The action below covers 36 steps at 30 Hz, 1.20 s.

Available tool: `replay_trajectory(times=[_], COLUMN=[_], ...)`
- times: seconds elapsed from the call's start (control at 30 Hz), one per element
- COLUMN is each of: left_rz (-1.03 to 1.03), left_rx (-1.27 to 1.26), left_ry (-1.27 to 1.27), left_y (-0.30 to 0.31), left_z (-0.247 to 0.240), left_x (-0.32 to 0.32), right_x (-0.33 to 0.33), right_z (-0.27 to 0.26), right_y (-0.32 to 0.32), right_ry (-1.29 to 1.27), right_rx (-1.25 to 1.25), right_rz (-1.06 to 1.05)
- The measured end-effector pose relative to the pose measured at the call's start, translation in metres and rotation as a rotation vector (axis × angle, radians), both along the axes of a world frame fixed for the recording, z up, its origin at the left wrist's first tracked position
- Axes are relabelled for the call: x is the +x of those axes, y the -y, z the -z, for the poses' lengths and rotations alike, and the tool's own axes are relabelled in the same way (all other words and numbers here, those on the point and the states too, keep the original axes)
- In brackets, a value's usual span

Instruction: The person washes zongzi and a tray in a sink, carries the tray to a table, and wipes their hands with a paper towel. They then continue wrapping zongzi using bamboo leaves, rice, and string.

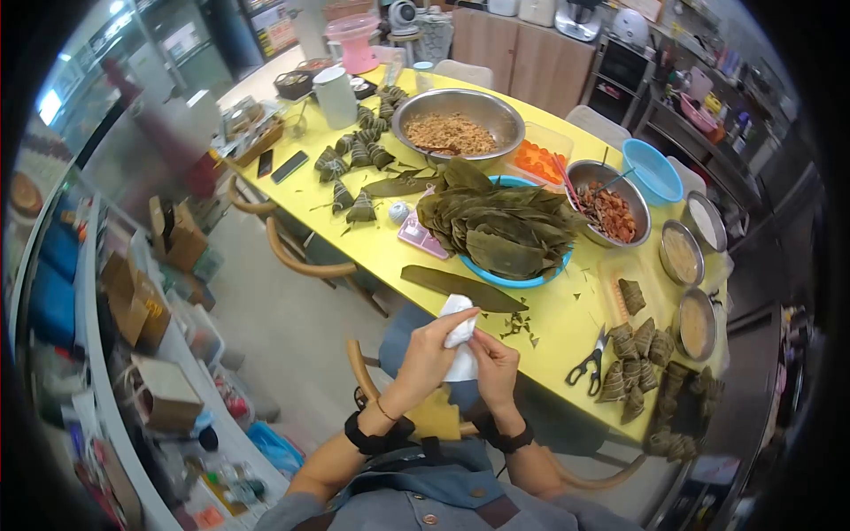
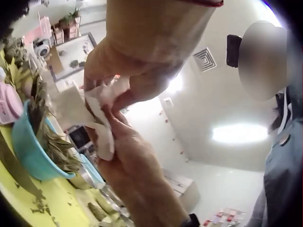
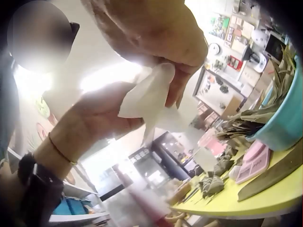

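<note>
Both hands are meeting just off the near edge of the yellow table (image 1: 567,310), and a crumpled white tissue (image 1: 459,334) is sitting between them. The left hand (image 1: 429,354) is curling its fingers round one side of the tissue, while the right hand (image 1: 496,370) is pinching it from the other side, and the tissue's top is poking up above both. The wrist views are blurred, so the right hand's grip is probably light. A long green leaf (image 1: 460,288) is lying just beyond the tissue, before the blue basin (image 1: 518,281).

L hand (image 1: 429,350), R hand (image 1: 496,367) grip tissue (image 1: 458,329).
</note>
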State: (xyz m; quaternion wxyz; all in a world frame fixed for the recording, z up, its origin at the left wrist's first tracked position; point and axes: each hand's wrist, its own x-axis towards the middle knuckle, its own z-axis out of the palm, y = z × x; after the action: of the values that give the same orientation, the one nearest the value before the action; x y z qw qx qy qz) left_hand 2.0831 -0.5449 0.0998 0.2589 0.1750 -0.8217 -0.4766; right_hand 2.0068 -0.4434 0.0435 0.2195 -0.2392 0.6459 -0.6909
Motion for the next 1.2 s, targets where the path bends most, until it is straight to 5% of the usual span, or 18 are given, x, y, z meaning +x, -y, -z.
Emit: replay_trajectory(times=[0.07,0.13,0.17,0.23,0.33,0.4,0.6,0.87,1.03,1.2], left_rz=[0.086,0.138,0.116,0.150,0.285,0.366,0.190,0.292,0.296,0.301], left_rx=[-0.022,0.038,-0.263,0.228,1.122,1.705,1.744,1.794,1.996,1.807], left_ry=[-0.084,-0.042,-0.025,-0.109,-0.173,-0.157,-0.108,-0.061,0.051,-0.048], left_y=[0.024,0.042,0.059,0.086,0.114,0.122,0.176,0.241,0.331,0.467], left_z=[0.001,-0.018,-0.009,0.002,0.020,0.025,0.053,0.079,0.090,0.083], left_x=[0.006,0.026,0.035,0.059,0.073,0.075,0.089,0.088,0.069,0.089], right_x=[0.011,0.029,0.037,0.065,0.097,0.120,0.128,0.121,0.092,0.093], right_z=[-0.007,-0.011,-0.009,-0.023,-0.038,-0.045,-0.006,0.017,0.027,0.003], right_y=[0.026,0.057,0.070,0.088,0.118,0.136,0.168,0.221,0.303,0.440], right_ry=[-0.215,-0.136,-0.172,-0.160,-0.497,-0.615,-0.758,-1.051,-0.813,-0.504], right_rx=[0.110,-0.037,-0.040,0.049,0.140,0.287,0.315,0.702,0.760,0.397], right_rz=[0.154,0.241,0.318,0.411,0.427,0.230,-0.141,-0.060,0.018,0.017])
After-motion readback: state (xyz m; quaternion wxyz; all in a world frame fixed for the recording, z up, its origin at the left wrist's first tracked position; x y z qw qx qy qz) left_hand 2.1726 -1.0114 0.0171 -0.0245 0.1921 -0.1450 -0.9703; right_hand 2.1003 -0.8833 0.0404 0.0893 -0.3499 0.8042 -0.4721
